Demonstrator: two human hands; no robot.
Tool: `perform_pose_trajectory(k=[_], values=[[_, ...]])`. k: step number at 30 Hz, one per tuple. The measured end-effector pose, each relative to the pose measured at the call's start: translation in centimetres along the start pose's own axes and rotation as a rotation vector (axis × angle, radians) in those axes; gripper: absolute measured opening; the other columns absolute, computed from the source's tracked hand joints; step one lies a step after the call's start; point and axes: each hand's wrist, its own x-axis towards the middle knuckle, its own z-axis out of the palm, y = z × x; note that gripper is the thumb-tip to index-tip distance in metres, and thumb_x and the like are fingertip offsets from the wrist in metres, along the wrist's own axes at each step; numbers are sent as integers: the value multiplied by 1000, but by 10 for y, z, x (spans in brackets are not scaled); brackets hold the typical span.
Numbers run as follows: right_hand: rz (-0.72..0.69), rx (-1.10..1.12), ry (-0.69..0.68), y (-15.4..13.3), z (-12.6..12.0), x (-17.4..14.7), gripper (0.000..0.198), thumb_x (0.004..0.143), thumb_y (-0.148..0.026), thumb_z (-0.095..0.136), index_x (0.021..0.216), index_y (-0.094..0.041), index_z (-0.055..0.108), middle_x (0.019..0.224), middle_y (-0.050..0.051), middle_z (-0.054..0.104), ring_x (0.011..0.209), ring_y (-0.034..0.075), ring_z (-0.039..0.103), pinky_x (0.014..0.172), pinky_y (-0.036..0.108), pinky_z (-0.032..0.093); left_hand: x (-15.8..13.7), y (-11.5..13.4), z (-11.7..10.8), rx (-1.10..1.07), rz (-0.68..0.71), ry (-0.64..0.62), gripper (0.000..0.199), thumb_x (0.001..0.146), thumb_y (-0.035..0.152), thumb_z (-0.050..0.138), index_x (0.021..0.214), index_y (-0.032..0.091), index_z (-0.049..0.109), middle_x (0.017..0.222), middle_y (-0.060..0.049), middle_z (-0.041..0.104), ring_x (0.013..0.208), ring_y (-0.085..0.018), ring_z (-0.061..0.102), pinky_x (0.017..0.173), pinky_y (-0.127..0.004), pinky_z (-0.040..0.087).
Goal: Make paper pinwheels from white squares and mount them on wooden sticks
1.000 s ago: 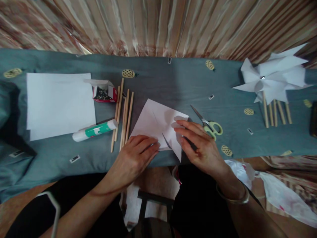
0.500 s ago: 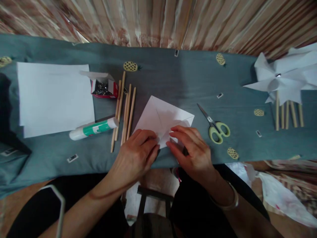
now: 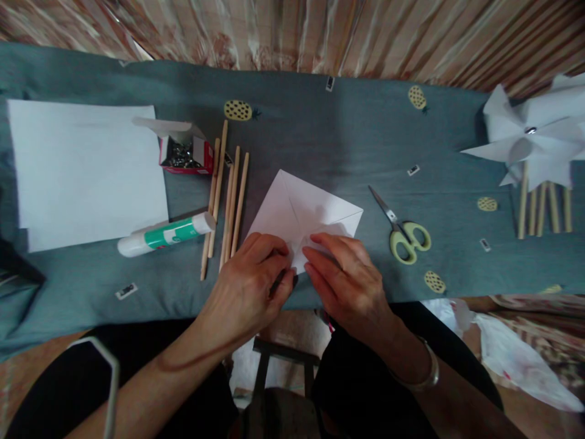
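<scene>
A white square of paper (image 3: 308,204) with crease or cut lines running from its corners lies in front of me, turned like a diamond. My left hand (image 3: 262,274) pinches its near-left edge, thumb and fingertips together by the lower corner. On the near-right side, my right hand (image 3: 345,274) has its thumb and bent fingers on the paper, close to its middle. The palms and fingers hide the near edges, so how the paper is bent beneath them is partly unseen. Green-handled scissors (image 3: 402,235) lie just right of my right hand.
Several wooden sticks (image 3: 237,201) lie left of the paper, with a glue stick (image 3: 167,235) touching them. Behind it stands an open red box (image 3: 185,157) of small metal pieces. White sheets (image 3: 86,171) lie far left; finished paper pinwheels (image 3: 530,143) on sticks lie far right.
My right hand has shifted slightly left, its fingertips closer to the paper's middle and to my left hand. My left hand stays at the near-left edge. The view has shifted a little.
</scene>
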Motion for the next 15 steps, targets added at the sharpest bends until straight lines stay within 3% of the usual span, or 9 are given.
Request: perform_pose_trajectory(k=[11, 15], values=[[20, -14, -25, -2, 3, -4, 28, 86, -11, 59, 113, -14, 67, 119, 17, 67, 109, 27, 62, 93, 46, 54, -1, 1, 1, 22, 4, -2, 9, 85, 13, 58, 79, 12, 65, 88, -9, 64, 85, -20, 61, 75, -34, 56], [11, -34, -20, -4, 3, -3, 27, 85, -10, 59, 111, -12, 67, 120, 18, 65, 110, 28, 60, 93, 46, 54, -3, 1, 1, 69, 30, -8, 19, 86, 14, 56, 102, 11, 66, 99, -11, 62, 91, -21, 61, 77, -35, 57]])
